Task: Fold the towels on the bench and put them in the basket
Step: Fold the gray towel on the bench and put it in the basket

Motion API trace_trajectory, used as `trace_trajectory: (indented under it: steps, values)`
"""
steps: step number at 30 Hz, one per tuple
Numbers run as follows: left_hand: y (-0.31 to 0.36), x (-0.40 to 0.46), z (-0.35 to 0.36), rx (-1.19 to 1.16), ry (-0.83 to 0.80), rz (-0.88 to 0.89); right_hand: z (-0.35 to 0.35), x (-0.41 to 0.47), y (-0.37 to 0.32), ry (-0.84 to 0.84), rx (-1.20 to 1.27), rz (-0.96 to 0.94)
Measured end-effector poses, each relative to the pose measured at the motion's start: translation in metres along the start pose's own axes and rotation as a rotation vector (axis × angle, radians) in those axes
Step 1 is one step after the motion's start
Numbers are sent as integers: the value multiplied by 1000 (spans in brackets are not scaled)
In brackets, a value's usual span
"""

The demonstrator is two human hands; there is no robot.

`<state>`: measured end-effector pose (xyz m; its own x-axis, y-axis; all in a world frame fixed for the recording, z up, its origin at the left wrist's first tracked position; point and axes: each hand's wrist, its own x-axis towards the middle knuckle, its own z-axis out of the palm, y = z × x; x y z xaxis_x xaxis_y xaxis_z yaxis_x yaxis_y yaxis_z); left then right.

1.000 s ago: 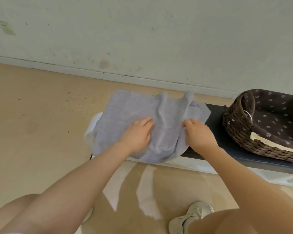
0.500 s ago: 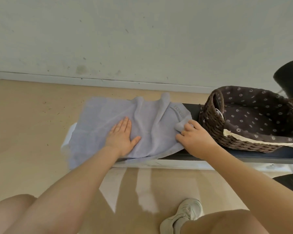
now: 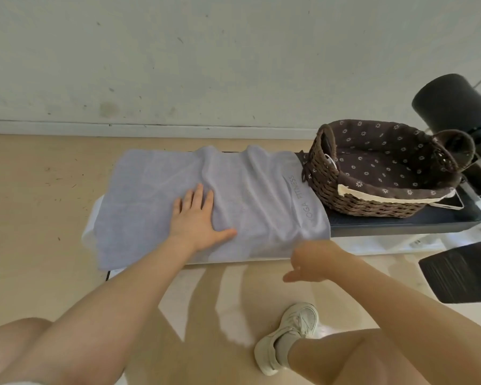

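Pressing flat on the towel, left hand fingers straight, right hand loosely curled, grasping nothing.

Towel soft matt cloth; basket rough brown wicker (patterned fabric lining); bench matt padding.

The towel lies spread over the desk's left part, the basket on the desk just right of it.

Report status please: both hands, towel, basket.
Left hand flat on towel. Right hand off bench edge, holding nothing. Towel unfolded. Basket empty, path clear.
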<state>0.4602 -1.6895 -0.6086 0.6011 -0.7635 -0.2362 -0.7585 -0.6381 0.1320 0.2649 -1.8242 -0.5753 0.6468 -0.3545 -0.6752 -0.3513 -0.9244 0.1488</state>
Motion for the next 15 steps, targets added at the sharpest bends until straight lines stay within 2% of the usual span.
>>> trace_trajectory:
  steps: [2, 4, 5, 6, 9, 15]
  values:
    - [-3, 1, 1, 7, 9, 29, -4, 8, -4, 219, 76, -10]
    - [-7, 4, 2, 12, 6, 53, -7, 21, -4, 638, 154, -58]
    - [-11, 7, 2, 7, 5, 56, -9, 29, -4, 768, 195, -78]
    - [-15, 10, 1, -8, 9, 54, -16, 37, -5, 791, 259, -75]
    - [-29, 23, -1, -67, 22, 29, -44, 63, -5, 627, 334, -20]
    - [-52, 77, -15, -70, 72, -8, -106, 125, 21, 609, 341, 197]
